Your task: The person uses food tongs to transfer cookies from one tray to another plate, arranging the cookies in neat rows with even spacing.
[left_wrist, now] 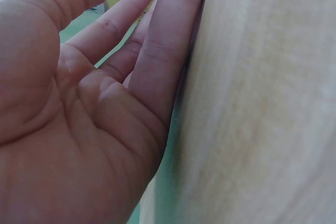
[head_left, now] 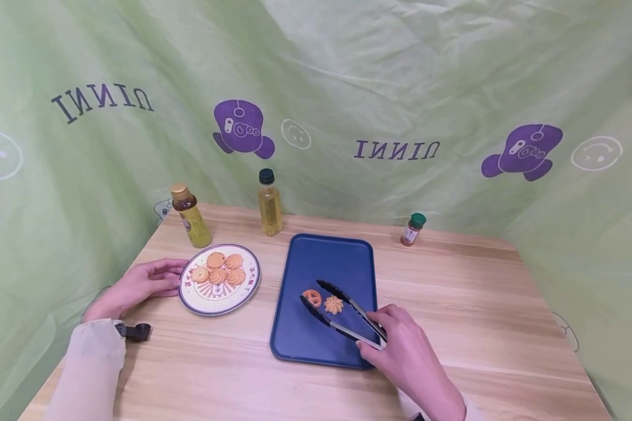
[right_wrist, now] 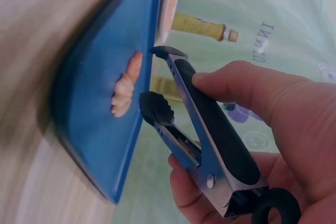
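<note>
My right hand point(head_left: 400, 345) grips black-tipped metal tongs point(head_left: 342, 313) over the blue tray point(head_left: 342, 257). The tongs stand spread, with two cookies on the tray between and beside their tips: a pretzel-shaped one point(head_left: 312, 297) and a swirl one point(head_left: 334, 304). In the right wrist view the tongs point(right_wrist: 205, 129) hover just off the cookies point(right_wrist: 126, 87) on the tray point(right_wrist: 100, 129). My left hand point(head_left: 137, 286) rests on the table with fingers straight, touching the rim of a patterned plate point(head_left: 244, 289) that holds several swirl cookies point(head_left: 218, 269). The left wrist view shows the left hand point(left_wrist: 94, 103) lying relaxed against the wood.
Behind the plate stand a yellow-capped bottle point(head_left: 191, 215) and an oil bottle point(head_left: 269, 202). A small spice jar point(head_left: 412, 228) sits at the back right. A green printed cloth surrounds the wooden table point(head_left: 479, 304).
</note>
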The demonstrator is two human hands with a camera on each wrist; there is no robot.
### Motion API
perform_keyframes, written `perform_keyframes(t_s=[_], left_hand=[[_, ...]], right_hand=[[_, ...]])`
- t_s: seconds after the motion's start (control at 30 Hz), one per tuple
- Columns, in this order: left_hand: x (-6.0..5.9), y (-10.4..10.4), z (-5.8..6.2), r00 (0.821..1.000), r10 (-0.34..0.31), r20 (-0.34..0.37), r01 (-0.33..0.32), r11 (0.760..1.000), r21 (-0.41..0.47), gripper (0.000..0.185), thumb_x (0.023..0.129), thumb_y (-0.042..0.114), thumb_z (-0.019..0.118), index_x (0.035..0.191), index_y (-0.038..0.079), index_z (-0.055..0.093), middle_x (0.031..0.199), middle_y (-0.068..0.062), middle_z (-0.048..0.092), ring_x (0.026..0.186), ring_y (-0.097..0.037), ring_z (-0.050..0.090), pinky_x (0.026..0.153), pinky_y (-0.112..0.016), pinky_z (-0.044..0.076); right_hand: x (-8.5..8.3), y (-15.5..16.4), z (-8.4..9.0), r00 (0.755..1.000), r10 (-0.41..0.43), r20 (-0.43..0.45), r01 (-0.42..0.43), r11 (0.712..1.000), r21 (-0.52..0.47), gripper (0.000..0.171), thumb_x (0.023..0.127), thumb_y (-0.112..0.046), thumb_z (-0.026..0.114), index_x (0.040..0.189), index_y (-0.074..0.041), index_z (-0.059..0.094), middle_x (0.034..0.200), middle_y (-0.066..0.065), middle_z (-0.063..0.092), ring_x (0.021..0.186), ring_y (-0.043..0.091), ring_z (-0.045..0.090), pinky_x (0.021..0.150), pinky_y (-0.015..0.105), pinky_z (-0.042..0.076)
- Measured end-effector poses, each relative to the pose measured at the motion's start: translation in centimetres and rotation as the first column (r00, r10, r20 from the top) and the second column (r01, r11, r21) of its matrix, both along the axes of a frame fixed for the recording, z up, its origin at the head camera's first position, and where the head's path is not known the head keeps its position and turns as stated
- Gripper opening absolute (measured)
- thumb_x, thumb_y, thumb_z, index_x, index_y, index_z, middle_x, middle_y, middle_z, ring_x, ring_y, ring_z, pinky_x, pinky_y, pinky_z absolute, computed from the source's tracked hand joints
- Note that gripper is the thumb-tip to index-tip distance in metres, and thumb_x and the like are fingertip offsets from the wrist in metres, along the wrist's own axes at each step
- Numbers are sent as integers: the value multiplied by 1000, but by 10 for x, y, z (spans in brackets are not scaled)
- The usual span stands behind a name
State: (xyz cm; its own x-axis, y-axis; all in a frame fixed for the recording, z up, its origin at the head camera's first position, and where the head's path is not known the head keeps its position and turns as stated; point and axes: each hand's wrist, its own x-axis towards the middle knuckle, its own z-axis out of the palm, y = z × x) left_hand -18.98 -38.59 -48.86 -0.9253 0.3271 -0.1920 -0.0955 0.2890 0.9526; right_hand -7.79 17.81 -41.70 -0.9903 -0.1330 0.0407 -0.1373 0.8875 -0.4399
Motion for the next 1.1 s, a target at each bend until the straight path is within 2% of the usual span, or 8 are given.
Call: perform_keyframes(t_s=[0.27,0.57,0.8,0.93,1.1], left_hand=[[1,0,0,1000,24,19,-24,1000,-1,67,111,6,69,164,-17,36,129,20,76,115,-2,78,99,-29,71],[1,0,-2,1000,17,10,-17,1000,-18,68,110,3,68,166,-17,35,130,14,73,116,-1,76,100,-28,70],[1,0,-2,1000,21,12,-21,999,-42,68,111,6,69,167,-14,36,133,14,74,116,0,76,101,-28,70],[0,0,-1,1000,18,9,-18,999,-41,68,110,6,69,166,-14,36,132,15,74,116,0,76,101,-28,70],[0,0,-1,1000,15,10,-15,999,-31,67,111,6,68,166,-15,36,130,17,73,117,1,75,101,-28,70]], right_hand=[[3,-2,-7,1000,4,30,-5,1000,19,49,83,-31,98,123,-7,83,116,4,74,99,16,64,81,36,65],[1,-3,-11,998,40,-51,-38,999,26,46,82,-27,97,120,-6,83,112,2,74,101,16,67,85,38,68],[0,-4,-11,997,45,-62,-44,999,28,45,83,-26,95,120,-5,83,113,4,76,104,18,69,88,41,69],[-1,-4,-11,996,49,-77,-47,998,34,44,83,-25,95,120,-4,84,113,5,77,104,19,68,88,41,68],[-2,-4,-11,995,60,-84,-56,997,50,43,82,-24,96,118,-5,84,110,4,76,99,16,65,82,36,66]])
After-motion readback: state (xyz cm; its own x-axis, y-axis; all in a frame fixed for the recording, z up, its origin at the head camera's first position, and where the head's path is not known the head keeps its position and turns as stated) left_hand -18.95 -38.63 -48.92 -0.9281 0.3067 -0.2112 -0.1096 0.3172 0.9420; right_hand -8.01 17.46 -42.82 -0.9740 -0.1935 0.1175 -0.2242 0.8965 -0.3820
